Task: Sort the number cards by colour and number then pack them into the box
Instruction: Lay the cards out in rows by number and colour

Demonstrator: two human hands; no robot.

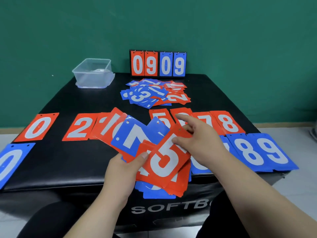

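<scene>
My left hand (123,170) grips a fanned stack of red and blue number cards (137,140) over the near edge of the black padded block (68,160). On top of the fan lies a red 5 card (164,162), and my right hand (200,143) pinches its upper edge with thumb and fingers, the index finger pointing away. Sorted cards lie in rows: a red 0 (36,127), a red 2 (80,127), a red 8 (228,123), and a blue 8 (247,152) and a blue 9 (274,152). An unsorted heap of cards (154,93) sits behind them.
A clear plastic box (93,73) stands at the back left of the block. A small scoreboard (157,64) reading 0909 stands at the back centre against the green wall. A blue 0 card (10,162) lies at the left edge. My knees are below the block.
</scene>
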